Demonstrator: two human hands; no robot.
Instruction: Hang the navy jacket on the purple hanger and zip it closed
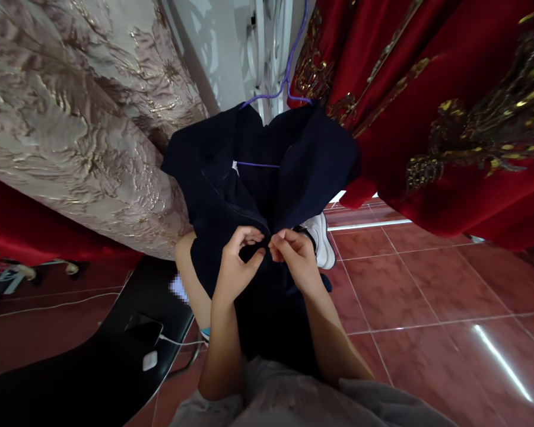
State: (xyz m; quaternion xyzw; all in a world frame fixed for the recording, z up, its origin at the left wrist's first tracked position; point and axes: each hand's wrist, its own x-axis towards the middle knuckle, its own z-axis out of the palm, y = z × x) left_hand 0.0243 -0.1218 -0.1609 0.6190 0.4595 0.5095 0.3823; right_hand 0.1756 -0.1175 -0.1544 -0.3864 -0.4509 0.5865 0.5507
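Observation:
A dark navy collared garment [315, 166] hangs on a purple hanger [267, 95] in front of me, its neck gaping. Both my hands are at its front opening, below the collar. My left hand [244, 255] curves at the left edge of the cloth, thumb and fingers apart. Beside it, my right hand [291, 246] pinches at the right edge with thumb and index finger pressed together. Whether cloth or a small fastening sits in that pinch is hidden by the fingers and the dark fabric.
Embossed pale pink-gold fabric [84, 130] hangs at the left, and red cloth with gold sequins [471, 118] at the right. A black bench [71, 356] carries a phone [143, 330] on a white cable and a small white case [150, 360]. A white shoe [321, 240] stands on red floor tiles.

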